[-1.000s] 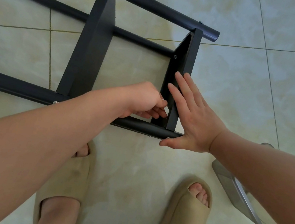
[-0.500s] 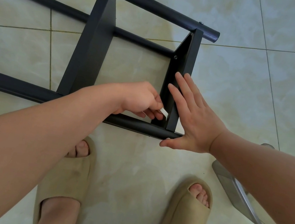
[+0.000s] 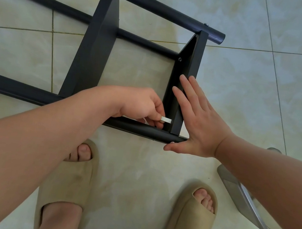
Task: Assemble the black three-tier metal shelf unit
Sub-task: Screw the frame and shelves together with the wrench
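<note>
The black metal shelf unit (image 3: 97,45) lies on its side on the tiled floor, its round posts running left to right. My left hand (image 3: 143,107) pinches a small silver tool (image 3: 166,120) whose tip points at the inner face of the end shelf panel (image 3: 187,76), low down by the near post (image 3: 143,130). My right hand (image 3: 199,120) lies flat with straight fingers against the outer side of that panel, thumb beside the post's end. A screw head (image 3: 179,59) shows higher on the panel.
My two feet in beige slippers (image 3: 66,186) stand just below the frame, the right one (image 3: 191,217) under my right arm. A grey metal chair leg (image 3: 246,208) rests on the floor at the right. Pale floor tiles (image 3: 269,94) surround the frame.
My left hand has turned slightly, so the silver tool between its fingers now shows by the panel. My right hand has stayed flat on the panel.
</note>
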Motion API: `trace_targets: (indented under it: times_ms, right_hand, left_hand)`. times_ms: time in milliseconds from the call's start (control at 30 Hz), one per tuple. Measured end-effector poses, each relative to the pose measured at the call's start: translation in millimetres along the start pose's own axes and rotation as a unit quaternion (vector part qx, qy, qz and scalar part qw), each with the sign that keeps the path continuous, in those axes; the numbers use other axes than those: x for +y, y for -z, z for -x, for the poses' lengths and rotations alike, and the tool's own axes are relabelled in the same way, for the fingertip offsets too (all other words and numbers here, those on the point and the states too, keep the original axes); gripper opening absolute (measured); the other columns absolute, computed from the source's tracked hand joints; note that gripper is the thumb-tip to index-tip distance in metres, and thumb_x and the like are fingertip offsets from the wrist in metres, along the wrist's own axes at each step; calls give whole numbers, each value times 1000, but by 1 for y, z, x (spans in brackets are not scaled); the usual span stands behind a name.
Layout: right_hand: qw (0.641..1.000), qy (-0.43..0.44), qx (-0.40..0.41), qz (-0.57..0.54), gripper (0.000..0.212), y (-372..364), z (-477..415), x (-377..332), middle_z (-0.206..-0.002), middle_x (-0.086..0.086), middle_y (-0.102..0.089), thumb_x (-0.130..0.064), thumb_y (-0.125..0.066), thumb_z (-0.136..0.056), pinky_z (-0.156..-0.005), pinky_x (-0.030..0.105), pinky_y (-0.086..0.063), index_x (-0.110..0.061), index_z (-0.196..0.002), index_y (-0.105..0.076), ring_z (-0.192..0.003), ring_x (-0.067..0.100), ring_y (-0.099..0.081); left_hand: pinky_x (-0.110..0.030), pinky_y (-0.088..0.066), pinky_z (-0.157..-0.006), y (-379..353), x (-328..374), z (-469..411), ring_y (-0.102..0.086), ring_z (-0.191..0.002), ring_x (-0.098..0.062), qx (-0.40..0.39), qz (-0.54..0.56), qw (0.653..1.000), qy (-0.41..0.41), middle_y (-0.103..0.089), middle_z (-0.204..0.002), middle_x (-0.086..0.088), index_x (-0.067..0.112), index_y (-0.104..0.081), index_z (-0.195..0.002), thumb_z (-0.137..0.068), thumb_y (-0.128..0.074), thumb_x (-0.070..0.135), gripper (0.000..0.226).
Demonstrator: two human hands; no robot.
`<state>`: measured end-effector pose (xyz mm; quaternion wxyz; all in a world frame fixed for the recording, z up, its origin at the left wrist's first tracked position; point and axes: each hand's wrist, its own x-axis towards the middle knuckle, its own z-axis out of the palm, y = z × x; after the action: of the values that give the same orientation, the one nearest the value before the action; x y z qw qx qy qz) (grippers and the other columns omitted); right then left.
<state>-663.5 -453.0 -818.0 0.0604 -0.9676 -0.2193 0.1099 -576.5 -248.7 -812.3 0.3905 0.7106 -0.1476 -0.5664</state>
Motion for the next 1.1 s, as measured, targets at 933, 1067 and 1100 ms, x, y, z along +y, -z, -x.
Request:
trace_targets:
  times_ms: [933, 1067, 1100]
  right_hand:
    - [992, -49, -111, -40, 137, 29, -2, -9, -167, 0, 22, -101, -38, -61, -125, 44, 6, -16, -162, 0, -151, 17, 29]
    - [966, -147, -86, -193, 114, 66, -7, -7, -169, -8, -5, -74, -66, -76, -124, 32, -4, -27, -162, -8, -154, 8, 6]
    - [962, -169, -67, -204, 107, 74, -11, -3, -168, -6, -12, -64, -70, -80, -123, 32, -9, -28, -161, -11, -155, 10, 0]
  left_hand:
    - [-30, -48, -81, 1, 1, 27, -64, -93, -14, 169, -223, 959, 52, -75, -96, 7, 23, -67, -106, -99, -57, 16, 15]
    - [-39, -55, -82, 16, 23, 38, -63, -89, -17, 276, -252, 927, 20, -71, -93, 4, 21, -68, -98, -100, -54, 21, 15]
    - [-42, -55, -81, 22, 32, 37, -63, -89, -19, 297, -264, 917, 7, -69, -94, 1, 21, -65, -97, -100, -52, 22, 14]
